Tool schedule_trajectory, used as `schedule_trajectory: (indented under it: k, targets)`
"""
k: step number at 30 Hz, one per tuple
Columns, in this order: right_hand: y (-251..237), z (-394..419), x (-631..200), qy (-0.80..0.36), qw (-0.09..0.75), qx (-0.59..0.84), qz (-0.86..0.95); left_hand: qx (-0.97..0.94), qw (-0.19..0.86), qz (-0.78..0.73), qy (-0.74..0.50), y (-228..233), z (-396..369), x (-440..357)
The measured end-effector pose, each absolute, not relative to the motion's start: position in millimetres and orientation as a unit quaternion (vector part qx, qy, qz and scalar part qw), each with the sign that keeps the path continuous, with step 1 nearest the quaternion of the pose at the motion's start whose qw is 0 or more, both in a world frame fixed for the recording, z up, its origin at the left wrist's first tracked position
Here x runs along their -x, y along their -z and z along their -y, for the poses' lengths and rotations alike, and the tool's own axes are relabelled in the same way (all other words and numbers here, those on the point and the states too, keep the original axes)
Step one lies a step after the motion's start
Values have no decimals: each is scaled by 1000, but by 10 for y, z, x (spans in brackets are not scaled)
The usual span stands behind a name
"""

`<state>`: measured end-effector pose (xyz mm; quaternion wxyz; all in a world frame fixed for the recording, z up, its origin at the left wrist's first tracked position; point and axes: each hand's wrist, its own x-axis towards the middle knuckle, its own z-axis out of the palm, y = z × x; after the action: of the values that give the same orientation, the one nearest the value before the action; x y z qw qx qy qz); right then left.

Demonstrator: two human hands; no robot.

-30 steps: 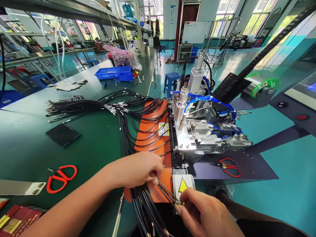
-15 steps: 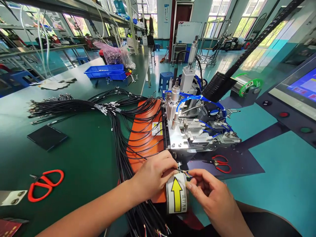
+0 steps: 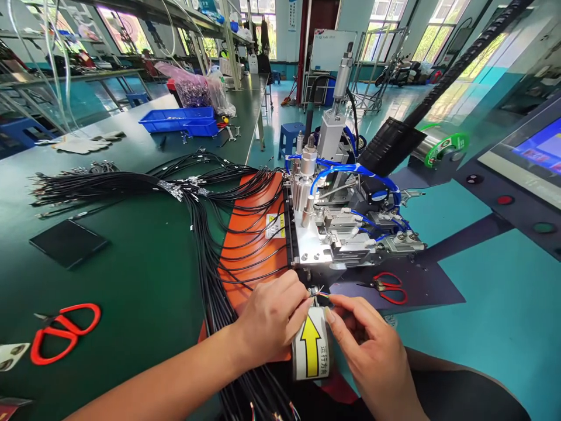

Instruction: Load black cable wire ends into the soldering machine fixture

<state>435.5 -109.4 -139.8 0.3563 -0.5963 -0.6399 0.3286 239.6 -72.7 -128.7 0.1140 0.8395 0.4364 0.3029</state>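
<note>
While my left hand (image 3: 275, 313) pinches a cable (image 3: 312, 294) just beyond the arrow label (image 3: 311, 346), my right hand (image 3: 372, 346) adjoins its wires (image 3: 323, 294); whether clamped, I cannot tell.

Green tabletop (image 3: 144, 286) is loaded end to end. Black cables (image 3: 109, 182) are laid across the middle, ends fanned left; one branch is routed to the near edge alongside an orange plate (image 3: 249, 225). Whether that plate is borne by the tabletop can't be made out, cables in the way. Black flat panel (image 3: 70, 242) is set left, just nearer than the cables; red-handled snips (image 3: 65, 333) are laid nearer still, tip pointed left. Far side: blue tray (image 3: 153, 123) is backed by a pink plastic bag (image 3: 189, 89); pale gloves (image 3: 83, 144) are laid left of it. Blue stool (image 3: 289, 133) is stood on teal floor (image 3: 499, 280).
</note>
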Motion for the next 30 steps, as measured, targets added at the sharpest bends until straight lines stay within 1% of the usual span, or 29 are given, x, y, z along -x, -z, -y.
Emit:
schedule_trajectory:
  k: [6, 10, 13, 17, 22, 30]
  targets:
    - [1399, 1069, -4347, -348, 358, 581, 643, -844, 107, -432, -298, 1280, 724, -2393]
    - [1368, 1077, -4316, -339, 364, 576, 649, -847, 105, -430, -294, 1284, 723, -2394]
    - [1355, 1097, -4290, -301, 376, 569, 667, -853, 93, -428, -283, 1286, 728, -2395]
    - [1364, 1109, -4246, -215, 397, 545, 706, -860, 74, -416, -285, 1280, 734, -2396]
    - [1392, 1103, -4213, -128, 390, 517, 751, -863, 66, -411, -288, 1273, 737, -2397]
    - [1412, 1084, -4216, -91, 376, 525, 758, -866, 46, -407, -287, 1278, 747, -2402]
